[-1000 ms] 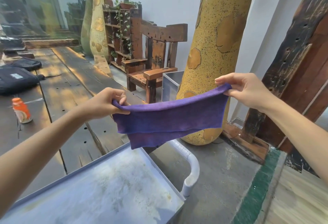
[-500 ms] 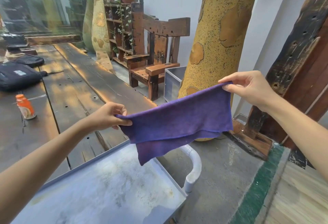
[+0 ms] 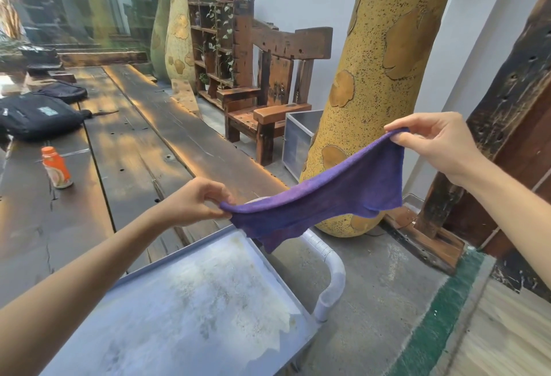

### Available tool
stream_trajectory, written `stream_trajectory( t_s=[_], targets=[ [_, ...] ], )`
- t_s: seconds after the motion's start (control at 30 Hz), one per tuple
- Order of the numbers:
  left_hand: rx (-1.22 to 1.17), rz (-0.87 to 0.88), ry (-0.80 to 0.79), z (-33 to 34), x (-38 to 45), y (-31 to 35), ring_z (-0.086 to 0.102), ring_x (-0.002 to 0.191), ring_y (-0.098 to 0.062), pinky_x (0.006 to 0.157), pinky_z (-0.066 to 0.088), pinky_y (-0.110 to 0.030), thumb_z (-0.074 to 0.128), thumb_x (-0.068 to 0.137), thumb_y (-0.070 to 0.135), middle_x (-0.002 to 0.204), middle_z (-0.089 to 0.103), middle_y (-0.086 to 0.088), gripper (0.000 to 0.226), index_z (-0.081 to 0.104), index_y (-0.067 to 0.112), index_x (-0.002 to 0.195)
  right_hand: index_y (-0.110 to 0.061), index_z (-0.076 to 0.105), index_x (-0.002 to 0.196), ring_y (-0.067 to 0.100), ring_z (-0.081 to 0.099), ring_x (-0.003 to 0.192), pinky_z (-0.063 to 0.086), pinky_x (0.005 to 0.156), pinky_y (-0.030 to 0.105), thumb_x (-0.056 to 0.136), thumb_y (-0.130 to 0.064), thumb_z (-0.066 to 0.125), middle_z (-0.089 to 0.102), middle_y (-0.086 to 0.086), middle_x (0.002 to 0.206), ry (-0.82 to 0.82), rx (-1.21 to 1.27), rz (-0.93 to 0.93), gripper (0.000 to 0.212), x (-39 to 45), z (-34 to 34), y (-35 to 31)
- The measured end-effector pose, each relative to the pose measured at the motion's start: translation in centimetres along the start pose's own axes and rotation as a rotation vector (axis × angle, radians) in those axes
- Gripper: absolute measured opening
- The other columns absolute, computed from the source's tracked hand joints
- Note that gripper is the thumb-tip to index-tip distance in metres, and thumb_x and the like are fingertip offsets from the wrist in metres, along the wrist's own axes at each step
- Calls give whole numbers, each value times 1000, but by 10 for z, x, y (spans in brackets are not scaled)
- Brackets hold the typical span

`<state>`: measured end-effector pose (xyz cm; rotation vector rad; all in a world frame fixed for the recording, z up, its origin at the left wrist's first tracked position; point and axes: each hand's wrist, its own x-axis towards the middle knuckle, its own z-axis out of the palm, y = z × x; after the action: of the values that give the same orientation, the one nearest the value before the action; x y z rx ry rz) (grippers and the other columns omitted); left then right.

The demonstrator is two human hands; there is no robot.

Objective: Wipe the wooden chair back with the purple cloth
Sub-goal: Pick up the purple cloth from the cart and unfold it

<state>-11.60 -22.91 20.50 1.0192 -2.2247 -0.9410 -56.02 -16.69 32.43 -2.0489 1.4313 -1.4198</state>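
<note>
Purple cloth (image 3: 322, 199) pinched between both hands, above tray (image 3: 167, 310).

My purple cloth (image 3: 322, 199) hangs stretched and sagging in the air, folded over, its right corner higher than its left. The wooden chair (image 3: 269, 83), dark and rough with a thick top rail, stands upright well beyond the cloth, untouched.

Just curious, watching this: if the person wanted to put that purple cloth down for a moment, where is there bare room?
The grey tray below both hands is bare. The dark wooden table is free between the orange bottle and its right edge. Its far left is crowded with black bags.
</note>
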Motion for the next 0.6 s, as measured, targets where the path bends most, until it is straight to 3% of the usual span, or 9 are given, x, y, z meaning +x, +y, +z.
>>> stream_trajectory(
  t_s=[0.17, 0.33, 0.43, 0.53, 0.6],
  targets=[
    [33, 58, -17, 5, -7, 10, 77, 81, -17, 78, 60, -28, 87, 78, 16, 83, 81, 1, 10, 82, 13, 86, -25, 81, 95, 13, 65, 76, 52, 73, 18, 89, -2, 75, 79, -5, 82, 46, -2, 28, 25, -1, 0, 1],
    [-242, -10, 66, 11, -14, 22, 67, 59, -13, 58, 54, -21, 91, 67, 38, 66, 75, -7, 28, 79, 13, 72, -17, 79, 98, -7, 68, 75, 49, 75, 7, 89, 2, 73, 78, -16, 81, 28, -65, 98, 22, -15, 11, 3],
    [-346, 47, -30, 23, -15, 40, 71, 66, -18, 55, 56, -23, 83, 83, 35, 74, 75, -9, 22, 71, 17, 81, -21, 79, 97, -7, 68, 77, 49, 77, 8, 89, 2, 73, 78, 0, 92, 8, -80, 142, 25, -26, 23, 5],
    [-384, 60, -133, 38, -13, 62, 76, 73, -29, 51, 55, -25, 66, 99, 33, 87, 74, -19, 25, 56, 11, 93, -28, 78, 94, 8, 69, 82, 52, 81, 17, 89, 0, 72, 79, 3, 94, 5, -105, 174, 29, -32, 38, 2],
    [-399, 56, -118, 51, -10, 78, 77, 75, -30, 56, 58, -26, 63, 101, 31, 84, 77, -13, 30, 52, 4, 93, -32, 78, 92, 14, 70, 83, 53, 81, 22, 89, -1, 69, 79, 0, 91, 1, -131, 171, 33, -38, 51, -5]
  ],
)
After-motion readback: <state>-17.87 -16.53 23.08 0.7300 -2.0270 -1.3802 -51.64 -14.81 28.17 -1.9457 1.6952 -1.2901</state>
